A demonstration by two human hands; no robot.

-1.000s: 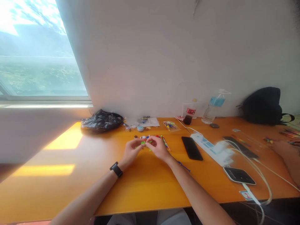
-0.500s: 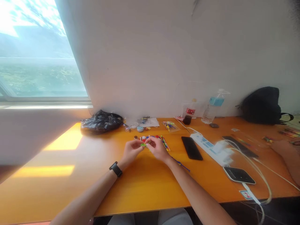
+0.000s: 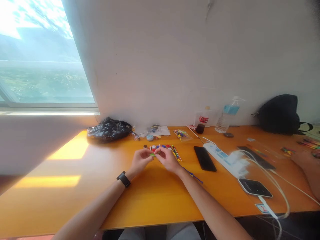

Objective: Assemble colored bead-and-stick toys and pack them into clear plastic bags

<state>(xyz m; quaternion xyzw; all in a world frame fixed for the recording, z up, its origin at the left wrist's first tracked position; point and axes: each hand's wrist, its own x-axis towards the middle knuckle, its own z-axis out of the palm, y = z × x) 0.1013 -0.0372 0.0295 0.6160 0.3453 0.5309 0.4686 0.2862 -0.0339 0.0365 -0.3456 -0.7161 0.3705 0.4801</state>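
My left hand and my right hand meet above the middle of the orange table, fingertips pinched together. Between them is a small green piece, gripped by the left fingers and touched by the right; its exact kind is too small to make out. Just behind my fingers lie several round caps in red, white and blue, along with thin coloured sticks. A blue stick rests beside my right forearm. My left wrist wears a black watch.
A black phone and a white power strip with plugs and cables lie to the right. A second phone is plugged in. Behind stand a black plastic bag, bottles and a backpack. Another person's hand is far right.
The fingers have shifted slightly around the green piece, and less of it shows by the right fingertips. Both hands stay in nearly the same place.
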